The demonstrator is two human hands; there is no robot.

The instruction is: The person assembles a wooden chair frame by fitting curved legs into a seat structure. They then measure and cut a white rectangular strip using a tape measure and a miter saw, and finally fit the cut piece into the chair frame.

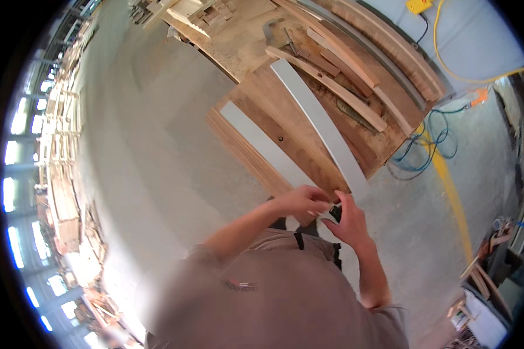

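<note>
Both hands meet in front of my waist, at the near end of a wooden board (256, 110). My left hand (304, 201) has its fingers curled inward over the board's near end; a small pale thing may be at its fingertips, too blurred to name. Close beside it, my right hand (350, 222) has thumb and forefinger spread apart around a small dark spot. On the board lie two long pale grey strips: a left strip (268, 145), reaching toward my left hand, and a right strip (317, 116), ending near my right hand.
A metal clamp (288, 41) and several wood offcuts (332, 87) lie farther up the workbench (233, 43). Long curved wooden pieces (384, 46) run along its right side. A blue hose (431, 145) coils on the floor by a yellow line (448, 180). Stacked timber (64, 198) stands far left.
</note>
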